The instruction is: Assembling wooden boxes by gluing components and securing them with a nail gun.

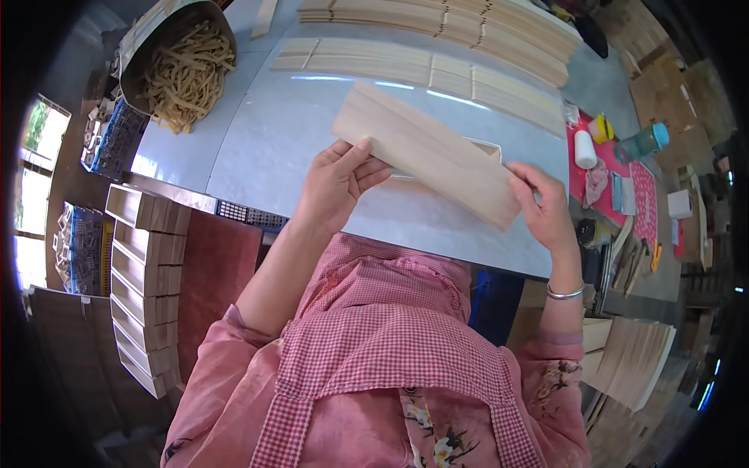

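A thin, pale wooden panel (425, 152) is raised slantwise above the table, its left end farther from me than its right. My left hand (347, 173) grips the panel near its left end, thumb on top and fingers underneath. At the other end, my right hand (546, 204) pinches the right edge between thumb and fingers. Partly covered by the panel, a shallow wooden box frame (485, 147) lies on the table; only its far right corner and a bit of its near edge show.
Long rows of wooden strips (406, 66) and a thicker bundle (437, 23) lie across the table's far side. A bin of rubber bands (195, 78) stands far left. Stacked wooden boxes (148, 288) are at left. A teal bottle (644, 143) and white bottle (583, 150) stand right.
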{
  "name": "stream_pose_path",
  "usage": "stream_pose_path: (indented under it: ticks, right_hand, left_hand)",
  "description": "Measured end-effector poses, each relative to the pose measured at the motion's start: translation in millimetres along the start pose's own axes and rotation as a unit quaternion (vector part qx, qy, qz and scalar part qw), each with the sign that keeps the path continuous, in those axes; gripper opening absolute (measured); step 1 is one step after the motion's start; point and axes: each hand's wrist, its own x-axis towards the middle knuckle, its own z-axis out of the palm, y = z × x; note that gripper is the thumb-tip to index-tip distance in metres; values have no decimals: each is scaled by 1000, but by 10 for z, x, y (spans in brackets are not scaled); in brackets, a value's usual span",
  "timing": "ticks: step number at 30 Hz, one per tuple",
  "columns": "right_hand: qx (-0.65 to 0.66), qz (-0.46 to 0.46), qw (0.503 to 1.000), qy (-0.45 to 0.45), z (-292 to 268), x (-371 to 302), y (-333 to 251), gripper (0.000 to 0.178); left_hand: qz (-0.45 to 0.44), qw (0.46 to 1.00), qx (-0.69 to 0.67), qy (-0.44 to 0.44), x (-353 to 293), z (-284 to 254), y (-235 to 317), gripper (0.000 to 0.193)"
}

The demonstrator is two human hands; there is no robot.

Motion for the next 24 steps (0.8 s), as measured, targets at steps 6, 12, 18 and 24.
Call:
stream_pose_path:
  ticks: [6, 12, 18, 24]
  right_hand:
    - [-181, -102, 978, 22, 64, 185, -204, 70]
    - [-141, -90, 986, 14, 12, 312, -123, 78]
    - [-117, -49, 991, -44, -73, 360, -44, 75]
    - [-171, -83, 980, -63, 52, 422, -4, 67]
  left_hand:
    - [-5, 994, -76, 73, -10, 71, -39, 18]
    - [14, 999, 9, 40, -163, -42, 141, 21]
    - [190, 795, 555, 156, -200, -614, 184, 25]
    - [196, 756, 612, 124, -151, -571, 87, 26]
